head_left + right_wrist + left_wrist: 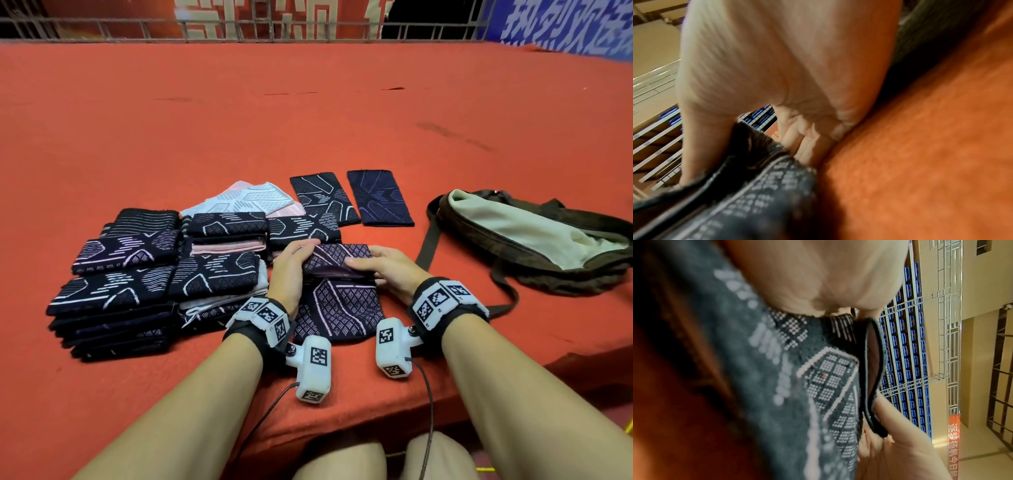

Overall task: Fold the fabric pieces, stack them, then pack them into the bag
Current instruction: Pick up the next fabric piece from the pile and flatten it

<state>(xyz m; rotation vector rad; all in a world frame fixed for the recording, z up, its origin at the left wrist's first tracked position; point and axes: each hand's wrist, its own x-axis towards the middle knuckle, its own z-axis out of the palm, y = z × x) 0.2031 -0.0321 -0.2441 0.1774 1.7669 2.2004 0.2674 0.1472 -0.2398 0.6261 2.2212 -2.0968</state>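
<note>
A dark patterned fabric piece (337, 308) lies on the red table in front of me, its far half doubled over toward me. My left hand (291, 265) grips the left end of the fold and my right hand (380, 269) pinches the right end. In the left wrist view the folded edge (871, 374) curves between both hands. The right wrist view shows the fabric's corner (760, 186) under my thumb. Stacks of folded pieces (137, 270) sit to the left. An open brown bag (534, 240) with pale lining lies to the right.
Two flat dark pieces (323, 198) (378, 197) lie side by side behind my hands, and a pale pink-and-white piece (246, 198) lies behind the stacks. The bag strap (426, 246) trails toward me. A metal railing (239, 31) bounds the red table (274, 113) at the back.
</note>
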